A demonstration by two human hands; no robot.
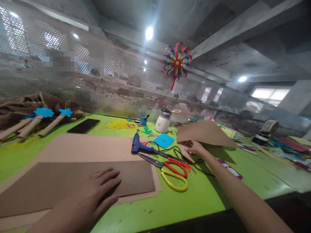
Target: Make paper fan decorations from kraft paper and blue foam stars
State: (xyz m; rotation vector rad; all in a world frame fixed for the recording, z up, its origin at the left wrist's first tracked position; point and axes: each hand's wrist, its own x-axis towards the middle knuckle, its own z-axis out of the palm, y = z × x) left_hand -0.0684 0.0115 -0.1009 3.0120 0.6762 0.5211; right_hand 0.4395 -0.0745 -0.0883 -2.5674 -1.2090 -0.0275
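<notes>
Palm down and nearest of all, the left hand rests on a dark brown paper sheet, fingers slightly spread and gripping nothing. A paler kraft sheet lies beneath that one on the green tabletop. Farther out, the right hand is partly curled at the near edge of another brown sheet, which stands partly off the tabletop; its fingertips are partly hidden, so I cannot tell whether they pinch it.

Both brown sheets look light and fairly stiff, probably apt to slide, and likely to crease if bent hard. An edge pinched between thumb and fingers looks the best hold, with a flat palm to steady the sheet.

Between the hands lie red-and-yellow-handled scissors and a blue hot glue gun. Beyond are a blue paper square, a white bottle and, leftward, a black phone.
</notes>
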